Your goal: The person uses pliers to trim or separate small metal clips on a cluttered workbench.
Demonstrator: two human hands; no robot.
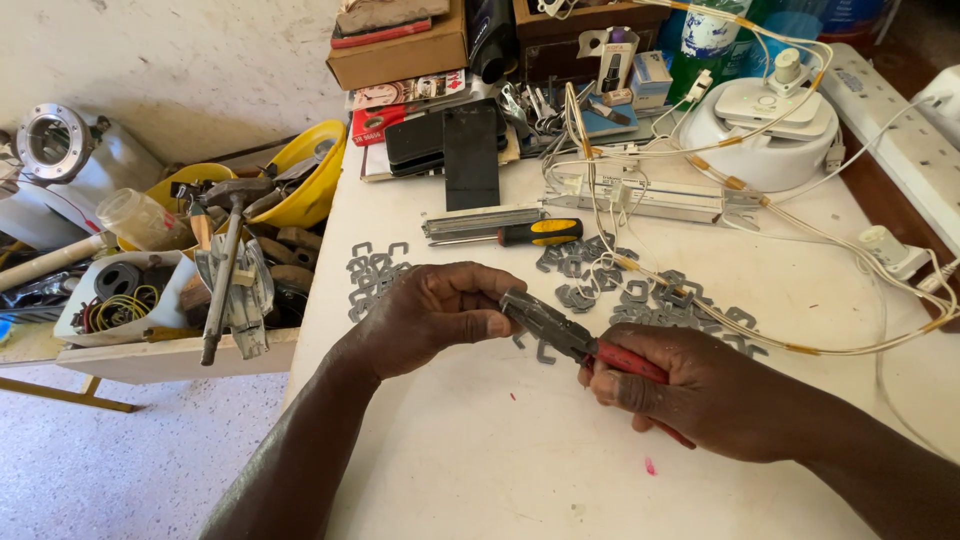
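Note:
My right hand grips the red handles of a pair of pliers, whose grey jaws point left. My left hand sits at the jaw tip, thumb and fingers pinched around it; whatever small piece lies between them is hidden. Both hands hover over a white table. Several small grey metal clips lie scattered just beyond the hands, with another cluster of grey clips at the left.
A yellow-and-black screwdriver lies behind the hands. White and yellow cables loop across the right side past a white round appliance. Boxes, phones and clutter fill the back. A crate with a hammer and yellow helmets stands left.

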